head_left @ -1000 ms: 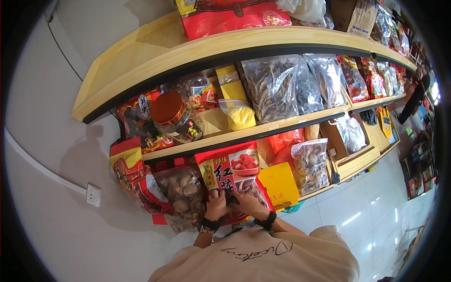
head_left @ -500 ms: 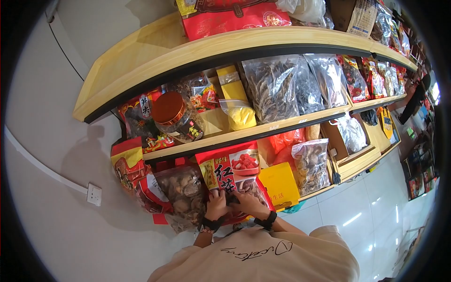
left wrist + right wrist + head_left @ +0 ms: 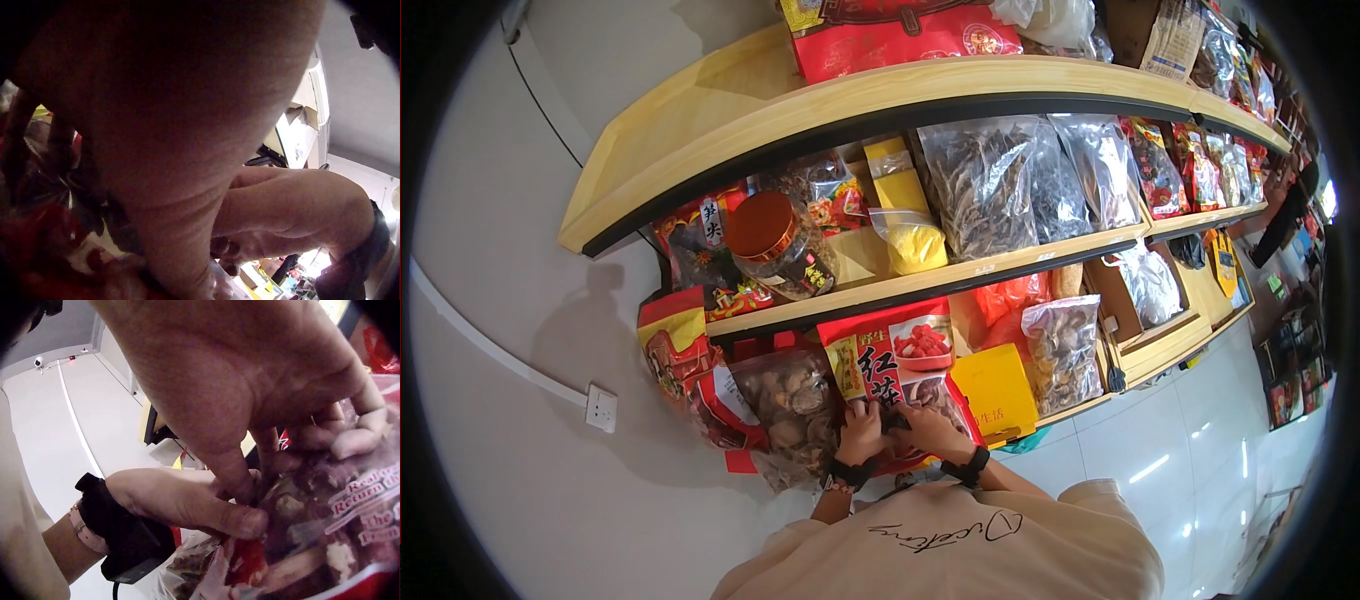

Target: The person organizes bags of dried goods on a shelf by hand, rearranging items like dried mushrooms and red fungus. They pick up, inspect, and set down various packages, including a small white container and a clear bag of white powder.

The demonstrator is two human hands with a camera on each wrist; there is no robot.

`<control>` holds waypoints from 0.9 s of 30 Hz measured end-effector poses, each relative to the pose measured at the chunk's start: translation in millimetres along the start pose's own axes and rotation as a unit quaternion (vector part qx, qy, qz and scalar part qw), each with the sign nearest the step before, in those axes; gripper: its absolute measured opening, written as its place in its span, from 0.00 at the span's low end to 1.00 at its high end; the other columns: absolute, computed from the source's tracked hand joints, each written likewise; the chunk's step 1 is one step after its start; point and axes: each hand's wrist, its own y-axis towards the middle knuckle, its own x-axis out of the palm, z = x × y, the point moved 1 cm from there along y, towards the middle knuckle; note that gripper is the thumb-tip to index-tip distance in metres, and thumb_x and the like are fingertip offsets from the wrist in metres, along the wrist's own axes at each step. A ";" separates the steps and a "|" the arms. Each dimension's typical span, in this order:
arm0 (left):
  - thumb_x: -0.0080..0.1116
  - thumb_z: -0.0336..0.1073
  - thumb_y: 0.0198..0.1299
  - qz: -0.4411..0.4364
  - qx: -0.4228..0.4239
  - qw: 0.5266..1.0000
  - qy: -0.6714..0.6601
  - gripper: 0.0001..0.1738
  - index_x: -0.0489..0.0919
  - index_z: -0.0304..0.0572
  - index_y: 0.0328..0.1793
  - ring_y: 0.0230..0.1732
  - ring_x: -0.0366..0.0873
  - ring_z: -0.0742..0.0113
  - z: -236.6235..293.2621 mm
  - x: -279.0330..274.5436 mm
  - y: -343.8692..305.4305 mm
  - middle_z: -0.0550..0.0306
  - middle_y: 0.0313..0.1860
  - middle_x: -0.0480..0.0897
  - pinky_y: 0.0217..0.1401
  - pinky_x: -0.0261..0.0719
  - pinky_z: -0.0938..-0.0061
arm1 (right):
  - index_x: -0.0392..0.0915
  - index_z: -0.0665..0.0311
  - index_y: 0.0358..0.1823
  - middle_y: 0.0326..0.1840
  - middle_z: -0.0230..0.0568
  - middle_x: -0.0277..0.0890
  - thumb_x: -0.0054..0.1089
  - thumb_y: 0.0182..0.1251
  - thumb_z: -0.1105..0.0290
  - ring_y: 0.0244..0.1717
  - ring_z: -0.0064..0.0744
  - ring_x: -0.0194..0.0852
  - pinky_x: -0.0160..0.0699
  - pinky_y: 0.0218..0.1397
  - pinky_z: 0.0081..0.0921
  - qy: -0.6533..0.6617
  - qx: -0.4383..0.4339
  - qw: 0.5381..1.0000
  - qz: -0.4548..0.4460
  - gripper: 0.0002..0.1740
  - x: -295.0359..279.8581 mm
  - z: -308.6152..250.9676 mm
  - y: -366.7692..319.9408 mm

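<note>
A red bag of dried mushrooms (image 3: 920,350) with large printed characters leans at the front of the lower shelf. Both hands are at its lower front, close together. My left hand (image 3: 862,437) pinches the film, its thumb lying on the clear window in the right wrist view. Beside it my right hand (image 3: 932,434) grips the same film with bent fingers (image 3: 362,434), its thumb near the left thumb. Dark mushroom pieces (image 3: 340,556) show through the window. In the left wrist view, the left hand (image 3: 162,131) covers much of the bag.
A clear bag of mushrooms (image 3: 795,400) and a red-and-yellow packet (image 3: 675,345) stand to the left. On the right are a yellow box (image 3: 995,390) and another clear mushroom bag (image 3: 1062,350). A red-lidded jar (image 3: 785,245) sits on the shelf above.
The head view shifts very slightly. Both hands stay at the same place on the red bag, with the left fingers moving only a little.
</note>
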 end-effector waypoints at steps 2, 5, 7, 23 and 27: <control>0.70 0.47 0.38 -0.009 -0.003 1.000 -0.001 0.42 0.61 0.39 0.57 0.58 0.63 0.30 -0.1 -0.9 0.8 0.39 0.57 0.61 0.52 0.72 0.44 | 0.69 0.57 0.55 0.41 0.53 0.79 0.59 0.58 0.57 0.44 0.53 0.77 0.73 0.47 0.42 0.004 0.000 1.000 -0.001 0.25 -0.1 0.0 -0.7; 0.70 0.47 0.38 -0.019 -0.007 1.000 -0.002 0.42 0.61 0.39 0.58 0.58 0.62 0.31 0.9 -2.5 0.7 0.39 0.57 0.60 0.52 0.72 0.44 | 0.69 0.59 0.55 0.42 0.53 0.79 0.59 0.58 0.57 0.45 0.52 0.77 0.73 0.47 0.42 0.018 -0.009 1.000 -0.004 0.25 -0.3 0.5 -0.3; 0.70 0.48 0.39 -0.021 -0.006 1.000 -0.001 0.43 0.61 0.39 0.58 0.58 0.62 0.31 1.9 -3.5 0.3 0.40 0.57 0.60 0.52 0.72 0.44 | 0.69 0.61 0.54 0.42 0.53 0.78 0.59 0.58 0.59 0.45 0.52 0.77 0.73 0.47 0.41 0.020 -0.001 1.000 -0.011 0.24 -3.0 -2.2 -1.1; 0.71 0.52 0.37 0.017 0.015 1.000 -0.002 0.43 0.62 0.40 0.56 0.56 0.64 0.31 -3.6 4.4 1.2 0.41 0.54 0.62 0.48 0.74 0.44 | 0.69 0.61 0.53 0.43 0.53 0.78 0.59 0.58 0.60 0.45 0.53 0.76 0.73 0.47 0.41 0.029 -0.011 0.999 -0.019 0.23 2.6 6.2 2.1; 0.71 0.50 0.36 0.032 0.023 0.999 0.012 0.42 0.62 0.41 0.56 0.55 0.65 0.32 -7.6 11.6 2.4 0.41 0.54 0.62 0.47 0.74 0.44 | 0.70 0.62 0.53 0.42 0.53 0.78 0.59 0.58 0.60 0.44 0.54 0.76 0.73 0.46 0.42 0.033 -0.023 0.999 -0.005 0.23 -0.7 2.3 -1.5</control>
